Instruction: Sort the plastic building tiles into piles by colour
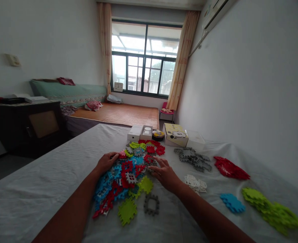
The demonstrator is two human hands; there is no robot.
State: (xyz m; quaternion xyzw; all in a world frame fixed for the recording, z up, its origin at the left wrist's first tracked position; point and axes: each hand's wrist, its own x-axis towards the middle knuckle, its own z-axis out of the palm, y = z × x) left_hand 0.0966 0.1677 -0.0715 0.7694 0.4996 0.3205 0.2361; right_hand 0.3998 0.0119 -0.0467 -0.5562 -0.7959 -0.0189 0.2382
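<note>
A mixed heap of plastic interlocking tiles [128, 175] in red, blue, green, grey and white lies on the white-covered table [50, 182]. My left hand [105, 162] rests on the heap's left edge, fingers curled over blue and red tiles. My right hand [164, 172] lies flat on the heap's right side, fingers spread toward a grey and a red tile. Sorted groups lie to the right: grey tiles [193, 158], red tiles [230, 168], white tiles [196, 184], a blue tile [232, 202] and green tiles [271, 210].
Small boxes stand at the table's far edge: a white box [135, 132], a yellow carton [175, 134] and a round tin [158, 135]. Behind are a bed [118, 114], a dark cabinet [24, 125] on the left and a wall close on the right.
</note>
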